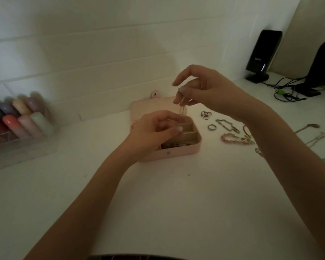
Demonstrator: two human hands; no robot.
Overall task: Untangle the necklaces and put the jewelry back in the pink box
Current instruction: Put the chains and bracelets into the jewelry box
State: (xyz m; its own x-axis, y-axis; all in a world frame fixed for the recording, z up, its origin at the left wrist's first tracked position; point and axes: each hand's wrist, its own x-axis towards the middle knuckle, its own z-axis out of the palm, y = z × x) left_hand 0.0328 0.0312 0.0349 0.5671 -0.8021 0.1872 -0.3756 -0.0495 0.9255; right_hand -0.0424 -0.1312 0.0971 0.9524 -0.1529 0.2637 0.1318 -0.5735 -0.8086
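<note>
one pink box, lid open; right hand pinches a thin chain dangling straight down into it, left hand pinching its lower end; three rings, three bracelets just right of it

home desk | speaker | cables | white tabletop

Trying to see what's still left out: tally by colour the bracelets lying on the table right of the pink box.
Silver chain bracelet: 1
Pink beaded bracelet: 1
Red cord bracelet, only partly in view: 1
Total: 3
</note>
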